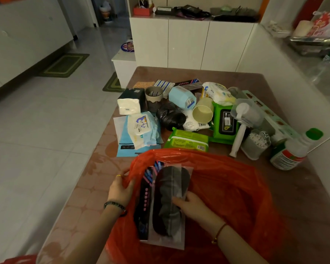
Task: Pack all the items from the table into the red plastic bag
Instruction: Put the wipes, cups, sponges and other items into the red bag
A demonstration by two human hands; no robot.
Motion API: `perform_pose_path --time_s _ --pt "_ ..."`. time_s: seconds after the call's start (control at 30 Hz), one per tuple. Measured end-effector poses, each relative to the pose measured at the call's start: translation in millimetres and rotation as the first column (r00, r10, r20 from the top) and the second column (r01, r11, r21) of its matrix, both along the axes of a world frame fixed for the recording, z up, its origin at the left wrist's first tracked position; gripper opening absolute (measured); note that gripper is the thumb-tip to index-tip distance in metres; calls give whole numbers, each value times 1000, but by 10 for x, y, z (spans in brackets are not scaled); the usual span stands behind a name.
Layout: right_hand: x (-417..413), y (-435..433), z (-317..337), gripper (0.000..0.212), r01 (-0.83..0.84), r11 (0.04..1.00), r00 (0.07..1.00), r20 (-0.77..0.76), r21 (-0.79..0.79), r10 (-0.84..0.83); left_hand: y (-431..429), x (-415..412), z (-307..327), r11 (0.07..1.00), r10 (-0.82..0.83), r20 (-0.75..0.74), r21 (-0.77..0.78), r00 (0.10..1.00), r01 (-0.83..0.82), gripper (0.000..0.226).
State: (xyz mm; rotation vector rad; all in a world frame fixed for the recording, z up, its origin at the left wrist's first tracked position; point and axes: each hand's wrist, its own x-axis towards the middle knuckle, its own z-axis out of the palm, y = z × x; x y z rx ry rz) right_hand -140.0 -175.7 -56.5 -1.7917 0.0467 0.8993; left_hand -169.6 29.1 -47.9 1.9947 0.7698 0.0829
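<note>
Meanwhile, the left hand (pixel 120 189) is gripping the red bag's (pixel 227 187) rim, holding it open, while the right hand (pixel 191 205) is pinching a clear packet of dark socks (pixel 170 199) into it.

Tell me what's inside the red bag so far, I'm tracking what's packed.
In the red plastic bag the right hand holds a clear packet of dark fabric; beside it lies a black box with pink print. The left hand holds the rim. Anything underneath is covered.
</note>
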Motion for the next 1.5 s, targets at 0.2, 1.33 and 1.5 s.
perform_pose_path --time_s 0.2,1.33,1.5 --pt "785 -290 527 29 186 947 827 562 -263 -7 90 102 114 956 -95 -23 275 995 98 65" --pt "1112 -641 1163 48 258 888 900 240 382 -365 -476 1200 1116 851 -286 606 -196 743 487 63" --pt "275 -832 797 93 258 927 966 -89 272 -243 -737 685 638 809 -243 403 -417 883 413 66"
